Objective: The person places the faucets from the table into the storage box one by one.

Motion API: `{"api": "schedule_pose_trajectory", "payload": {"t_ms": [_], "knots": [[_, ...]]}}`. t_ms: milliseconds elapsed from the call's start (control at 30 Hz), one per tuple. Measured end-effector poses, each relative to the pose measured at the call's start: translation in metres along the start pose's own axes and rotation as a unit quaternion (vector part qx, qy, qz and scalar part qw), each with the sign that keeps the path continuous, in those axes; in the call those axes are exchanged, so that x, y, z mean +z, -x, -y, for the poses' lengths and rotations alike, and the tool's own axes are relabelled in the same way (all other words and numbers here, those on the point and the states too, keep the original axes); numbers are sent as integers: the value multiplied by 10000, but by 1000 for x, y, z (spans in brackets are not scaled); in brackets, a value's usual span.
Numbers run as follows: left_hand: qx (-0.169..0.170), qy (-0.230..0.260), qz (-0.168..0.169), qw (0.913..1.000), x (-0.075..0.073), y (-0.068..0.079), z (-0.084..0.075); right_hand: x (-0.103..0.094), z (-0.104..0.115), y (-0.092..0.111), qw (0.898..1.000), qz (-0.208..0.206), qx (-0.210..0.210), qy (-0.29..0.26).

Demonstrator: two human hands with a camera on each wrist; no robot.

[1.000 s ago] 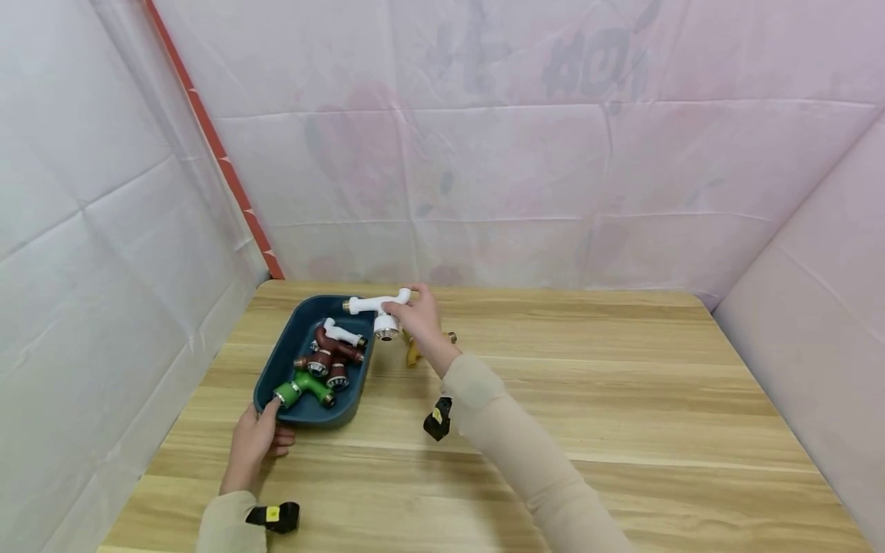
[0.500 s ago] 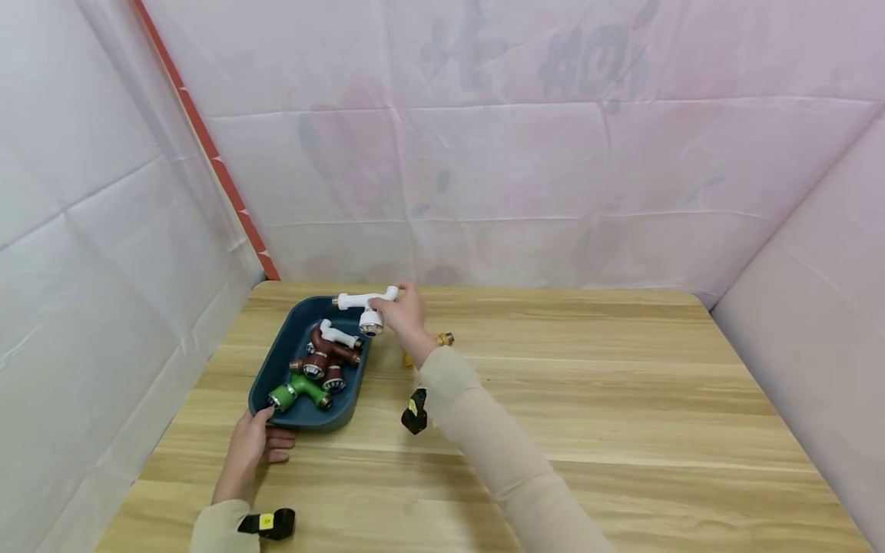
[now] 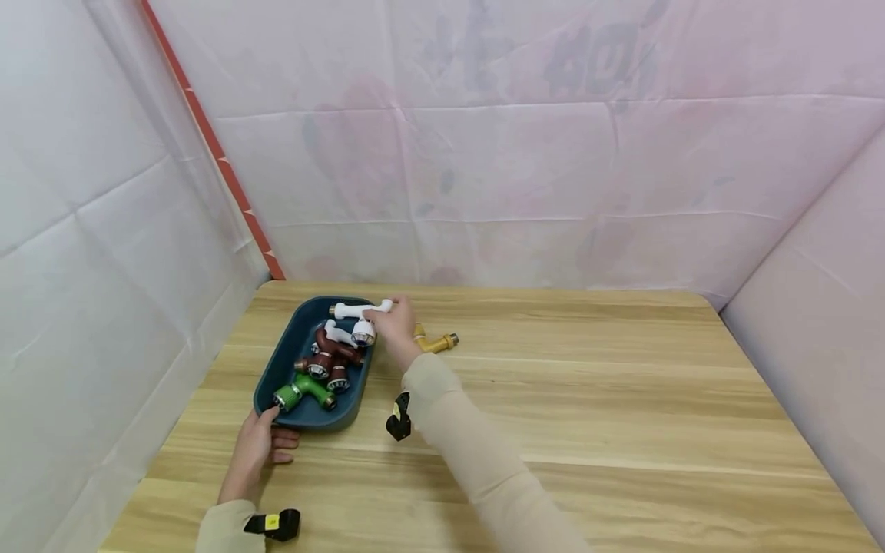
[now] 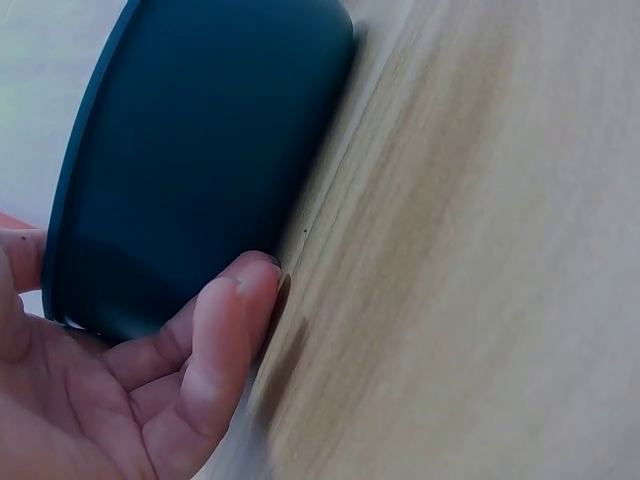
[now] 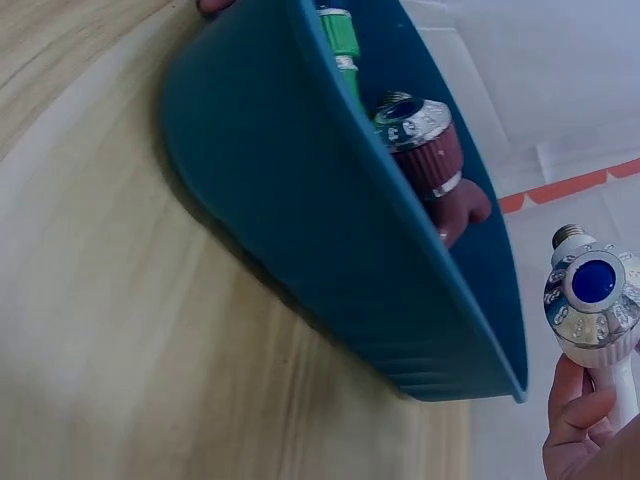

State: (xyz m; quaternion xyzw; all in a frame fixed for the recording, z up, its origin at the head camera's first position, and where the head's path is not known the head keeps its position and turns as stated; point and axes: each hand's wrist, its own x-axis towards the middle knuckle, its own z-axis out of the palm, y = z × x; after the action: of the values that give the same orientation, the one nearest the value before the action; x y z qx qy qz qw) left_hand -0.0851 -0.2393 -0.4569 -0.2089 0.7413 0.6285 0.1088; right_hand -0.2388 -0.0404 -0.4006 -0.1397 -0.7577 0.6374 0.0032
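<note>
My right hand (image 3: 394, 329) pinches a white faucet (image 3: 353, 310) over the far right part of a dark blue plastic basin (image 3: 275, 367). In the right wrist view, this faucet's chrome-ringed knob has a blue centre. My left hand (image 3: 253, 445) grips the basin's near left corner, its thumb over the rim and its fingers (image 4: 222, 340) against the outer wall. Inside the basin lie another white faucet (image 3: 336, 333), brown faucets (image 3: 326, 355) and a green faucet (image 3: 309, 386). The held faucet's knob partly covers the other white one.
A yellow faucet (image 3: 437, 342) lies on the wooden table (image 3: 588, 399) right of the basin, partly behind the right hand. White sheeting (image 3: 498, 169) hangs behind the table and along its sides.
My right hand has moved left and lower with the white faucet, bringing it further over the basin. More of the yellow faucet shows. The left hand keeps its grip on the basin.
</note>
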Motion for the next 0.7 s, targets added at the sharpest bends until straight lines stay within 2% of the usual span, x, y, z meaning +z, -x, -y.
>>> {"api": "schedule_pose_trajectory", "payload": {"t_ms": [133,300,367,533,633,700], "knots": [[-1,-6,-65,10000,1,0,1,4,-6,1,9999,-81,-61,-127],[7,-33,-72,10000,1,1,1,7,-10,5,9986,217,91,-467],[6,-28,-66,10000,2,0,1,7,-12,6,9985,339,118,-408],[12,-9,-47,10000,3,-2,2,4,-18,3,9987,374,-352,55],[-2,-18,-59,10000,3,-2,2,1,-22,0,9957,346,-755,412],[-8,-34,-72,10000,3,-2,1,-1,-24,-1,9939,416,-862,542]]}}
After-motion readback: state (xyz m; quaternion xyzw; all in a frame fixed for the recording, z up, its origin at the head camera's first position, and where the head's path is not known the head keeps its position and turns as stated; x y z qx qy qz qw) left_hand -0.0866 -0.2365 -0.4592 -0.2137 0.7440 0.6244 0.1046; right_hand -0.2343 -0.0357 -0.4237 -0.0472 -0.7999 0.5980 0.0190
